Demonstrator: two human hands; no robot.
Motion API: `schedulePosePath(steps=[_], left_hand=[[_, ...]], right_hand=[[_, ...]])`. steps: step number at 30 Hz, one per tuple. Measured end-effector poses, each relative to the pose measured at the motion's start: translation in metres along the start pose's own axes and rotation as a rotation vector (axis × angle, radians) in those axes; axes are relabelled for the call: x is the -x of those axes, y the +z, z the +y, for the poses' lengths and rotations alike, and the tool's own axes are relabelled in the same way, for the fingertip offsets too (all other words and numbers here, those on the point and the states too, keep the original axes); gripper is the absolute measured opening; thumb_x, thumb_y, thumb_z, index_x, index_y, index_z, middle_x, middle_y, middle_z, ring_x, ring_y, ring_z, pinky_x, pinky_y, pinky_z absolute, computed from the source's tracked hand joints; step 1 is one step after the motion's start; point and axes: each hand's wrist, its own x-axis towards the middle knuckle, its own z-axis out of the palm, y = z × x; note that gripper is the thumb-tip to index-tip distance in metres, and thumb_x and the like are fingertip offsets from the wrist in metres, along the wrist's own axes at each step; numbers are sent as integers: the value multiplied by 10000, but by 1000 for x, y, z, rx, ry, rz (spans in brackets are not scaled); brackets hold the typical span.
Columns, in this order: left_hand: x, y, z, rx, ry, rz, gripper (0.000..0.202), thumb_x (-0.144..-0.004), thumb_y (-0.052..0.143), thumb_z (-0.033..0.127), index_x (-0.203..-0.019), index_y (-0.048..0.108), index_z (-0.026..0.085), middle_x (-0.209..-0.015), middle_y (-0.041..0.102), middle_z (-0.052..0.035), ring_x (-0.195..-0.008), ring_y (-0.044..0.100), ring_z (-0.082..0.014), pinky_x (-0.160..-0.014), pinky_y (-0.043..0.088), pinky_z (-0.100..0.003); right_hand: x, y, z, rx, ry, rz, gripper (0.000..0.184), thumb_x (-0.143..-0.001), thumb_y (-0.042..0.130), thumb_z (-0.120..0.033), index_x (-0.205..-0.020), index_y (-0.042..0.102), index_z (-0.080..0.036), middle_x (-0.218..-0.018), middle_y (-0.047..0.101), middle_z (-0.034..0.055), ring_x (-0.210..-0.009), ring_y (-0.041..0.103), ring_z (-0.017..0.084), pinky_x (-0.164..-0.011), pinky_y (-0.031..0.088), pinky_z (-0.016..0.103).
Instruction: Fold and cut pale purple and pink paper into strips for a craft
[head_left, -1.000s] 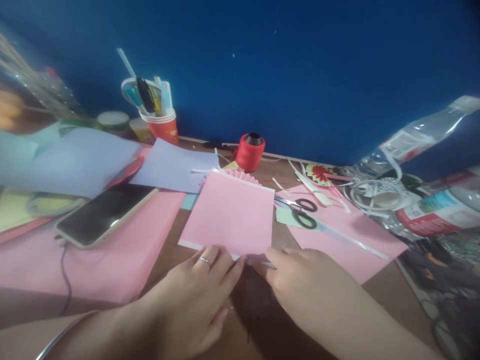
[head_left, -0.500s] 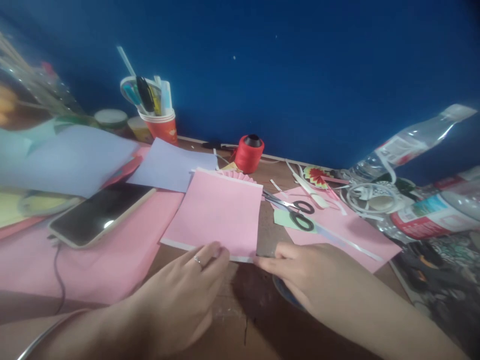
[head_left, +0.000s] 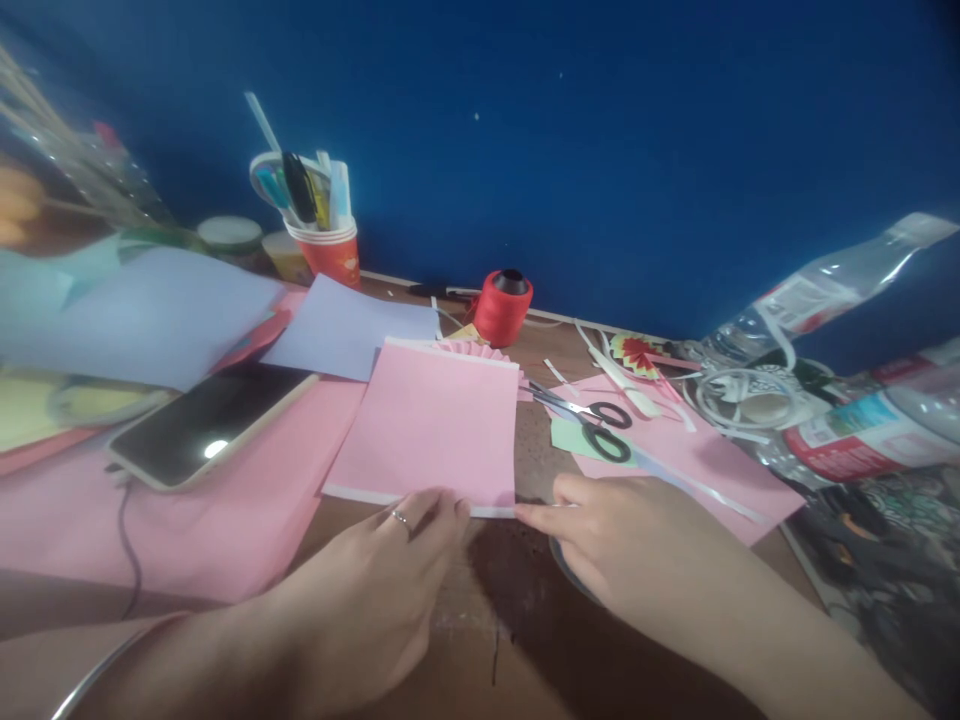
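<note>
A pink sheet of paper (head_left: pixel 431 425) lies on the brown table, with narrow white strips along its near and far edges. My left hand (head_left: pixel 382 565), wearing a ring, presses its bunched fingers on the near edge, right of the middle. My right hand (head_left: pixel 626 545) reaches the near right corner with its index finger; the other fingers are curled under, and whether the thumb grips the corner from below is hidden. Part of a round dark object (head_left: pixel 571 572) shows beneath the right hand. Pink pleated paper (head_left: pixel 476 350) peeks out behind the sheet.
Black-handled scissors (head_left: pixel 606 430) lie right of the sheet on pink and green paper. A red thread spool (head_left: pixel 504 308) and a cup of pens (head_left: pixel 334 250) stand near the blue wall. A phone (head_left: pixel 214 425) rests at left on coloured paper. Plastic bottles (head_left: pixel 870 430) lean at right.
The view has shifted slightly. Both hands stay at the sheet's near edge, the left fingers a little further right along it; nothing has been let go.
</note>
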Motion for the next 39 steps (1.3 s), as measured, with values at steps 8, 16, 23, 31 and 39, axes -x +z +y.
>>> schedulePosePath(steps=[8, 16, 23, 31, 39], left_hand=[[3, 3, 2, 10, -8, 31, 354, -806, 510, 283, -1068, 682, 118, -1279, 559, -153, -1163, 448, -304, -1016, 250, -412], [-5, -1, 1, 113, -162, 30, 510, -829, 472, 341, -1264, 533, 82, -1213, 607, -123, -1038, 511, -267, -831, 395, -362], [-12, -12, 2, 143, -197, -132, 554, -810, 421, 266, -1333, 452, 86, -1250, 569, -130, -1035, 523, -289, -803, 449, -378], [-15, -8, 0, 95, -147, -159, 581, -834, 396, 326, -1362, 414, 83, -1237, 570, -144, -1046, 510, -314, -813, 438, -400], [-17, -11, -1, 98, -153, -166, 603, -817, 427, 307, -1378, 389, 90, -1212, 580, -134, -1038, 496, -302, -820, 437, -402]], right_hand=[[-1, 1, 2, -18, -22, -52, 293, -834, 513, -156, -1012, 648, -345, -689, 560, -23, -551, 460, 120, -476, 135, 300], [-4, 4, 5, -10, -8, -16, 292, -805, 513, -149, -967, 668, -336, -668, 543, -27, -514, 422, 113, -478, 116, 310], [-3, 6, 6, 5, -19, 9, 305, -807, 496, -147, -978, 671, -328, -677, 543, -21, -582, 494, 130, -487, 149, 306], [-7, 3, 7, -13, 11, -13, 300, -806, 480, -160, -944, 689, -325, -690, 574, -19, -615, 539, 139, -494, 179, 302], [-5, 4, 9, -39, 21, 25, 378, -811, 467, -176, -1058, 660, -388, -704, 583, -34, -621, 536, 135, -506, 214, 288]])
